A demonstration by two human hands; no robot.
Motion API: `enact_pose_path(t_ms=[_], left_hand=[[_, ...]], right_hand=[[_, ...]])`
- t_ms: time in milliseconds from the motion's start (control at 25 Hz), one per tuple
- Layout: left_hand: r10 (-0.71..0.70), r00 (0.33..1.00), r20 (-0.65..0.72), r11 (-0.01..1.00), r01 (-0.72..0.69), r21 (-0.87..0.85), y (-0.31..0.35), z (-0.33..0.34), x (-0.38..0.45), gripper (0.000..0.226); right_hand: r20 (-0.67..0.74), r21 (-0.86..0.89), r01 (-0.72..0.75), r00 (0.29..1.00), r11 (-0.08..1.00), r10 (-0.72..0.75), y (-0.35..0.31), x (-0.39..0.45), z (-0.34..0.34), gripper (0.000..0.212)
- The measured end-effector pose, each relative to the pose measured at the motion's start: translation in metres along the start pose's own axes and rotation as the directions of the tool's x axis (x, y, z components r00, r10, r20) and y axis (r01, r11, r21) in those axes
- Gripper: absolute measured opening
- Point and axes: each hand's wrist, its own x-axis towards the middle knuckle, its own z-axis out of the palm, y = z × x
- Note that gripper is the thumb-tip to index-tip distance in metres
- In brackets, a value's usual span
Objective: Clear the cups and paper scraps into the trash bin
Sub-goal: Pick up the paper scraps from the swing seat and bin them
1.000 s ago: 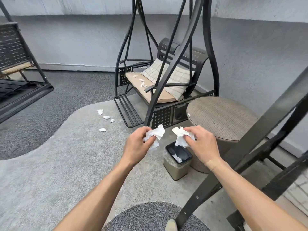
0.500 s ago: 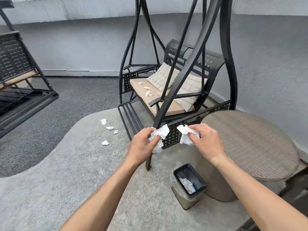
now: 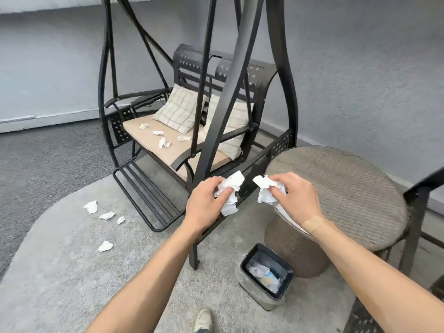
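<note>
My left hand (image 3: 206, 205) grips a crumpled white paper wad (image 3: 231, 188). My right hand (image 3: 294, 195) pinches another white paper wad (image 3: 265, 191). Both are held in front of me, above and beyond the small trash bin (image 3: 245, 265), which stands on the rug with paper and cup rubbish inside. Several paper scraps (image 3: 105, 216) lie on the rug at left. More paper scraps (image 3: 164, 143) lie on the beige swing seat (image 3: 141, 132).
A black metal swing bench frame (image 3: 230, 92) stands straight ahead, its footrest (image 3: 149, 195) low over the rug. A round wicker table (image 3: 348, 188) is at right, just behind the bin. My shoe (image 3: 203, 319) shows at the bottom.
The view has moved closer to the swing and tilted; the bin now sits lower, nearer me. Both hands still hold their paper wads, a little further apart.
</note>
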Motion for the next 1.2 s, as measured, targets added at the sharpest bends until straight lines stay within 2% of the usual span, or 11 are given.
enact_pose_path(t_ms=[160,320,480,680,800,1000,1200], left_hand=[[0.099,0.983,0.152,0.995,-0.094,-0.037,-0.028,0.009,0.064,0.02],[0.197,0.932,0.304,0.98,-0.179,-0.085,-0.04,0.03,0.106,0.021],[0.262,0.845,0.466,0.964,-0.214,-0.155,-0.034,0.068,0.118,0.022],[0.28,0.78,0.56,0.96,-0.231,-0.157,-0.035,0.124,0.11,0.019],[0.232,0.767,0.598,0.973,-0.187,-0.137,-0.052,0.16,0.096,0.019],[0.076,0.758,0.648,0.997,-0.043,-0.067,-0.124,0.241,0.066,0.018],[-0.141,0.717,0.683,0.99,0.118,0.081,-0.215,0.348,0.024,0.024]], right_hand=[[-0.082,-0.047,-0.173,0.982,0.984,0.168,-0.003,0.017,0.02,0.022],[-0.15,-0.092,-0.349,0.931,0.933,0.333,-0.001,0.01,0.026,0.024],[-0.238,-0.102,-0.496,0.854,0.862,0.463,0.014,-0.012,0.018,0.025],[-0.242,-0.163,-0.582,0.807,0.797,0.539,0.048,-0.045,0.024,0.024],[-0.207,-0.171,-0.604,0.795,0.779,0.571,0.073,-0.064,0.046,0.025],[-0.153,-0.138,-0.672,0.741,0.728,0.654,0.151,-0.101,0.119,0.025],[0.039,-0.178,-0.716,0.68,0.675,0.732,0.242,-0.15,0.233,0.026]])
